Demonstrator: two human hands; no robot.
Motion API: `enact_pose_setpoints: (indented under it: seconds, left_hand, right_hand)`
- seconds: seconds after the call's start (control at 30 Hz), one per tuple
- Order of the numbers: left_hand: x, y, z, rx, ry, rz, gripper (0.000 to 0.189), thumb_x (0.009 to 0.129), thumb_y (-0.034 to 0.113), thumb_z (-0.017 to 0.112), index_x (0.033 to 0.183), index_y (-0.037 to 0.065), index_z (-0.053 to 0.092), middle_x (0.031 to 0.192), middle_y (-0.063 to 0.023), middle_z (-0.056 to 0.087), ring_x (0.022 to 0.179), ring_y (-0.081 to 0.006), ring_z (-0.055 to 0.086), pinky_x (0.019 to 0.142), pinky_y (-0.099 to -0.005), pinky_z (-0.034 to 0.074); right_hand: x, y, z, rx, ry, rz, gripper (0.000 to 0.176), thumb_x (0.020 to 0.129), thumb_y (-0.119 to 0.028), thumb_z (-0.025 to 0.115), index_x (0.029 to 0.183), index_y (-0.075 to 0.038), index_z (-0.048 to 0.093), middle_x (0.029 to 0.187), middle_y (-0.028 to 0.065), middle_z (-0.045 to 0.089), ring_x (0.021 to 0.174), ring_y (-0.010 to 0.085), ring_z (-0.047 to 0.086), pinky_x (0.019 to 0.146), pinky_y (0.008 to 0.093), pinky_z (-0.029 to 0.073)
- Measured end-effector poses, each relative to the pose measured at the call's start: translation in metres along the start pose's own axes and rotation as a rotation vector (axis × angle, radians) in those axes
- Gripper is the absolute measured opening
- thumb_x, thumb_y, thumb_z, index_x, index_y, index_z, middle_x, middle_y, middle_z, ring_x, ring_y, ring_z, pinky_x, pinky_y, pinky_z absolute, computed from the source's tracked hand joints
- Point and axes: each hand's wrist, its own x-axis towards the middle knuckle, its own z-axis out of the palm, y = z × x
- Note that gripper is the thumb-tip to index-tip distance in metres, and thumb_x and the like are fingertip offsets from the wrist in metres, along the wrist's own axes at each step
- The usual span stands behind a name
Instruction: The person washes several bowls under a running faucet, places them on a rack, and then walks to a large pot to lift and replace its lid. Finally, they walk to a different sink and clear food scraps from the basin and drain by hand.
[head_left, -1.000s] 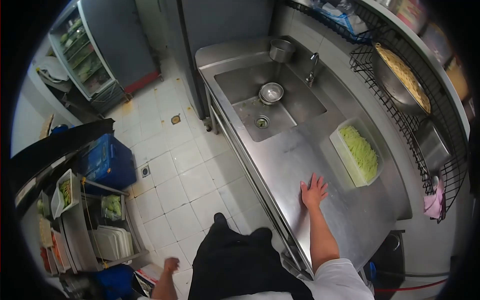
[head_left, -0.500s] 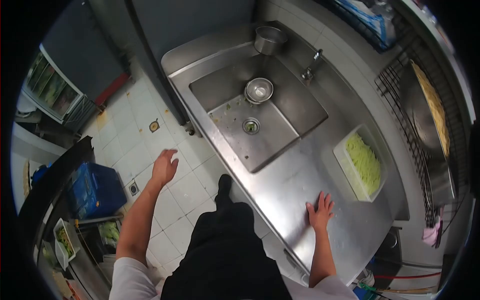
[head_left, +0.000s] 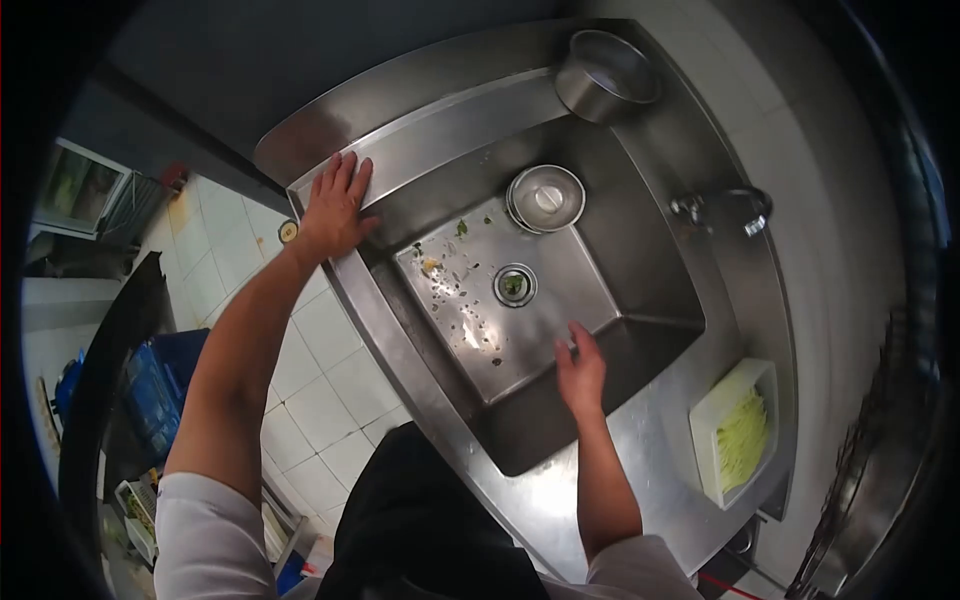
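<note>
My left hand [head_left: 337,208] rests with spread fingers on the left rim of the steel sink [head_left: 365,320], at its far corner. Over the near right part of the basin is my right hand [head_left: 582,372], fingers apart, holding nothing. Stacked metal bowls [head_left: 548,198] sit inside the basin toward the back. Green scraps lie around and in the drain [head_left: 515,286]. A metal pot [head_left: 606,78] stands at the far corner of the sink surround, and the faucet [head_left: 722,208] is on the right side.
A white container of shredded green vegetable [head_left: 742,432] stands on the steel counter at the right. Wire racks hang along the right wall. Down at the left are a blue bin [head_left: 150,395], a tiled floor [head_left: 318,400] and a glass-door cabinet [head_left: 80,195].
The view has moved closer to the sink. My left hand has come from above the floor onto the sink rim. My right hand has lifted off the counter and moved over the basin.
</note>
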Motion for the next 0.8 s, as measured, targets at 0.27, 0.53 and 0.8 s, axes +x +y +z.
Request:
enact_pose_setpoints:
  seconds: [0.27,0.53,0.8]
  left_hand:
    - [0.013,-0.008,-0.005,-0.112,-0.073,0.118,0.083,0.07,0.024,0.059,0.135,0.008,0.012,0.14,-0.0155,0.009,0.13,-0.0306,0.003,0.105,-0.0424,0.005]
    - [0.021,-0.016,0.001,-0.162,-0.065,0.151,0.079,0.068,0.023,0.059,0.134,0.008,0.017,0.14,-0.0143,0.012,0.13,-0.0311,0.006,0.105,-0.0433,0.006]
    - [0.021,-0.013,0.003,-0.159,-0.058,0.153,0.08,0.067,0.022,0.058,0.134,0.009,0.018,0.14,-0.0138,0.013,0.13,-0.0304,0.007,0.105,-0.0431,0.007]
  right_hand:
    - [0.209,0.082,0.157,0.976,-0.022,0.836,0.044,0.08,-0.03,0.057,0.112,-0.002,0.044,0.088,0.0101,0.051,0.076,0.0258,0.055,0.056,0.0312,0.049]
    - [0.282,0.144,0.215,1.274,-0.064,0.974,0.034,0.081,-0.016,0.05,0.108,0.003,0.044,0.103,0.0197,0.05,0.088,0.0339,0.054,0.071,0.0447,0.051]
    - [0.208,0.174,0.149,1.115,-0.01,1.097,0.026,0.08,-0.005,0.037,0.103,0.007,0.043,0.099,0.0235,0.052,0.085,0.037,0.056,0.073,0.0461,0.051]
